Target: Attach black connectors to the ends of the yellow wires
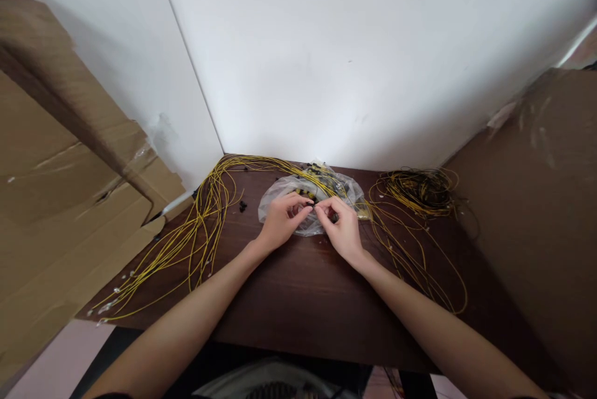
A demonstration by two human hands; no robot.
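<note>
- Left hand (281,220) and right hand (342,229) meeting fingertip to fingertip over a clear plastic bag (305,191), pinching a small dark piece (313,205) on a yellow wire between them.
- Bag lying mid-counter (289,293), near the back edge.
- Long yellow wires (196,231) fanned out left of the hands.
- Coiled darker bundle (420,188) to the right, near the wall (354,45).
- Cardboard (60,200) leaning at far left.
</note>
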